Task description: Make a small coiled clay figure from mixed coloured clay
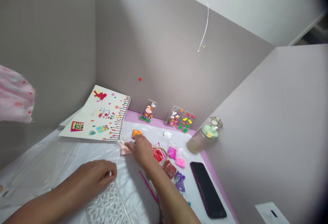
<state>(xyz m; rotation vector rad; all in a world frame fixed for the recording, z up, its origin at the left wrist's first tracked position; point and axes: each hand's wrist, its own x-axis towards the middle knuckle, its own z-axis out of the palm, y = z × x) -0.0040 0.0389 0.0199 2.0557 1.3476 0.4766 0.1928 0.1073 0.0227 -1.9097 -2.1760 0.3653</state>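
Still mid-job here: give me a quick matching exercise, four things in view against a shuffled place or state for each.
1. Right hand
2. Left hand
3. Bottle
4. Phone

A. Lid open
B. At the peach packet
C. Flat, screen dark
D. By the white patterned panel

Pairs: 1-B, 2-D, 3-A, 4-C

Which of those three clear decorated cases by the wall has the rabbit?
The middle case: only it carries a white rabbit. The left case shows pink and white birds; the right case, yellow birds.
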